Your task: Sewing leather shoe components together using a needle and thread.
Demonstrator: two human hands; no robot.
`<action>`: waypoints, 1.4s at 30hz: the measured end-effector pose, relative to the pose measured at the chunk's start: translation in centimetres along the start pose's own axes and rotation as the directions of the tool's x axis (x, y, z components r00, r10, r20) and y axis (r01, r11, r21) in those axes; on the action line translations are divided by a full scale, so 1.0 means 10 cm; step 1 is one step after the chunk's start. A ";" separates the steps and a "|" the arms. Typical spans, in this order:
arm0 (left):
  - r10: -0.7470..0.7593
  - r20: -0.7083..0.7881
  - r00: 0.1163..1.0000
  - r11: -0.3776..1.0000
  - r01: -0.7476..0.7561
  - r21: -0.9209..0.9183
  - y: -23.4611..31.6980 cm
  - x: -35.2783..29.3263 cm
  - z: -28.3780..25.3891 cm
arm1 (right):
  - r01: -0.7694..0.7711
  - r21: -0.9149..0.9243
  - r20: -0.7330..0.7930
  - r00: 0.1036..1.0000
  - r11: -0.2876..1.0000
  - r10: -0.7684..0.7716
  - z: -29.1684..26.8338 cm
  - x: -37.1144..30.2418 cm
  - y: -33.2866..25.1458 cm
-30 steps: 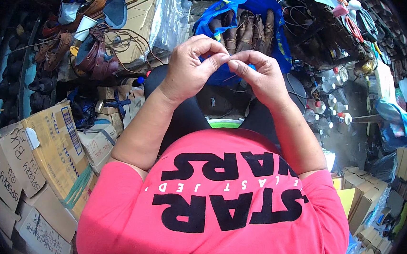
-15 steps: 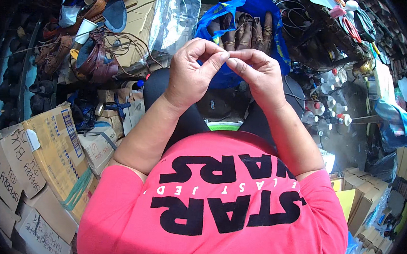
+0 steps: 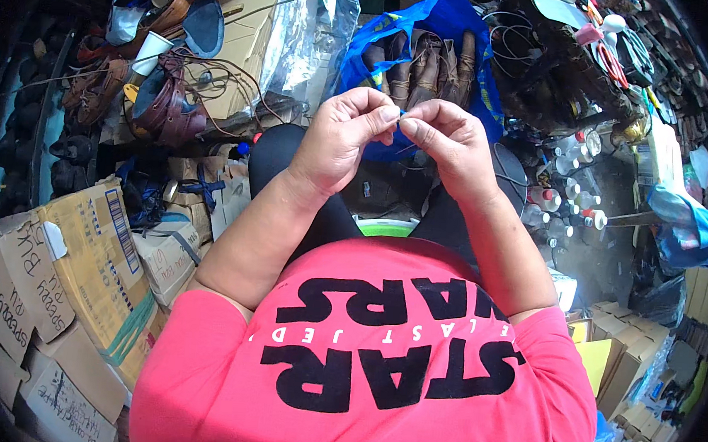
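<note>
Both hands are raised in front of my body, fingertips nearly meeting above the lap. My left hand (image 3: 345, 141) is closed, thumb and forefinger pinched together. My right hand (image 3: 453, 150) mirrors it, with the thumb pressed on the forefinger. A very thin strand seems to run between the two pinches, and a dark bit of it shows below the right fingers; its exact kind is too small to tell. Just beyond the hands stands a blue bag (image 3: 491, 82) holding several brown leather items (image 3: 426, 69). A green-and-white rounded thing (image 3: 385, 227) shows between my legs.
On the left lie brown leather shoes (image 3: 182, 108), a white cup (image 3: 151, 52), loose cords and a cardboard sheet (image 3: 249, 26). Written-on cardboard boxes (image 3: 95, 234) are stacked nearer. Several small bottles (image 3: 545, 199) stand at right, with a blue plastic bag (image 3: 682, 222) beyond.
The fingertips have come slightly apart and both hands sit a little lower. A dark strand now shows below the right fingers. The blue bag appears shifted slightly down in view.
</note>
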State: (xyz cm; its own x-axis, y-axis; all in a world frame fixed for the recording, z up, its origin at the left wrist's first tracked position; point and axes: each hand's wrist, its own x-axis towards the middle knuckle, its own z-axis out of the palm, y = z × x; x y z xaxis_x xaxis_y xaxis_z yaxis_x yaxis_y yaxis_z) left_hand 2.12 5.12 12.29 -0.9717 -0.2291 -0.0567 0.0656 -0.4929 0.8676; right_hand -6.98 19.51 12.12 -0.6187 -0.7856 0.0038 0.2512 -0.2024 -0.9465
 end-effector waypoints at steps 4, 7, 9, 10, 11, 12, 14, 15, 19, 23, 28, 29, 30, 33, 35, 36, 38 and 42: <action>-0.085 0.045 0.995 0.978 0.092 -0.188 -0.02 0.04 -0.10 | -0.029 0.060 0.017 0.999 0.998 0.028 -0.02 0.00 0.03; -0.055 -0.030 0.998 0.966 0.046 -0.253 0.07 0.09 -0.23 | -0.066 0.109 -0.010 0.998 0.992 0.068 -0.03 -0.01 0.04; 0.001 -0.074 0.997 0.993 0.007 0.116 0.10 0.07 -0.20 | -0.089 0.152 -0.030 0.995 0.984 0.095 -0.03 -0.01 0.03; 0.032 -0.043 0.999 0.973 -0.021 0.228 0.08 0.05 -0.17 | -0.076 0.134 -0.053 0.995 0.988 0.084 -0.03 0.00 0.02; 0.058 -0.009 0.998 0.940 -0.052 0.338 0.06 0.03 -0.12 | -0.062 0.117 -0.075 0.995 0.991 0.071 -0.03 0.00 0.02; 0.072 0.020 0.997 0.943 -0.074 0.325 0.00 0.03 -0.12 | -0.062 0.116 -0.075 0.995 0.991 0.071 -0.04 0.01 0.03; 0.144 0.051 0.988 0.911 -0.153 0.384 -0.06 0.06 -0.04 | 0.150 -0.086 -0.079 0.984 0.985 -0.157 -0.08 0.06 0.08; 0.192 0.095 0.977 0.872 -0.214 0.440 -0.09 0.07 -0.03 | 0.148 -0.087 -0.077 0.985 0.985 -0.155 -0.08 0.06 0.08; 0.091 0.076 0.993 0.766 -0.119 0.631 -0.04 0.10 0.06 | 0.146 -0.202 -0.088 0.982 0.968 -0.167 -0.08 0.08 0.07; -0.003 0.057 0.998 0.841 -0.029 0.541 -0.05 0.10 0.10 | 0.157 -0.270 -0.104 0.976 0.950 -0.191 -0.08 0.08 0.07; 0.004 0.017 1.000 0.769 -0.014 0.639 -0.11 0.13 0.05 | 0.244 -0.463 -0.079 0.946 0.852 -0.314 -0.08 0.07 0.05; 0.049 -0.004 0.999 0.829 -0.039 0.558 -0.12 0.12 0.05 | 0.282 -0.576 -0.054 0.924 0.768 -0.379 -0.08 0.06 0.04; 0.092 -0.029 0.995 0.879 -0.067 0.472 -0.13 0.11 0.06 | 0.281 -0.575 -0.055 0.924 0.768 -0.379 -0.09 0.06 0.04; 0.119 -0.078 0.990 0.907 -0.076 0.414 -0.15 0.05 0.04 | 0.297 -0.547 -0.049 0.922 0.783 -0.384 -0.11 0.03 0.06; 0.129 -0.093 0.987 0.905 -0.079 0.417 -0.17 0.02 0.06 | 0.236 -0.355 -0.146 0.942 0.905 -0.302 -0.08 0.03 0.07; 0.143 -0.110 0.984 0.903 -0.085 0.420 -0.18 0.01 0.06 | 0.235 -0.354 -0.148 0.942 0.905 -0.302 -0.07 0.03 0.07; 0.137 -0.127 0.982 0.909 -0.074 0.410 -0.19 0.00 0.08 | 0.209 -0.296 -0.149 0.954 0.932 -0.261 -0.06 0.02 0.07; 0.133 -0.149 0.980 0.927 -0.071 0.368 -0.21 -0.01 0.07 | 0.183 -0.265 -0.157 0.961 0.947 -0.229 -0.04 0.02 0.06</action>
State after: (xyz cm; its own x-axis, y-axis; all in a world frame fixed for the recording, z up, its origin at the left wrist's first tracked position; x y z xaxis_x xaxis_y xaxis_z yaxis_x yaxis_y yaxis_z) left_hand 1.93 6.80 10.79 -0.9097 -0.4151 -0.0132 0.0459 -0.1322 0.9902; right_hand -7.23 19.47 11.43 -0.7687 -0.6166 0.1701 -0.0726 -0.1801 -0.9810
